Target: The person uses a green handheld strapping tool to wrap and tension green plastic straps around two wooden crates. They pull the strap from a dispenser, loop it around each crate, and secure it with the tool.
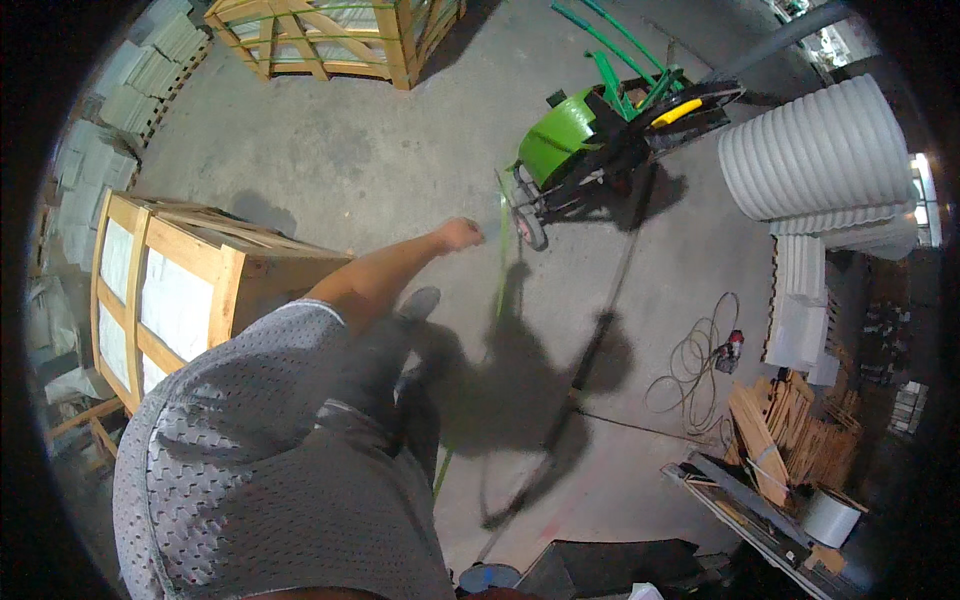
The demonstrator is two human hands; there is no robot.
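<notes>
My left arm reaches out from a grey mesh sleeve, and my left hand [462, 234] is closed above the concrete floor. A pale, blurred bit shows at its fingertips, too faint to name. Just beyond it, a thin green strap [502, 262] runs along the floor, passing behind my legs. Nearest to the hand on the far side stands a wheeled strapping cart [560, 140] with a green drum-like cover, green handles and a yellow grip. My right hand does not show.
A wooden crate [230, 285] with white panels stands at left, another crate [330, 40] at the far side. On the right are a large ribbed grey roll [815, 150], a coiled cord [690, 370] with a small red-and-black device [731, 350], and stacked wooden slats [790, 430].
</notes>
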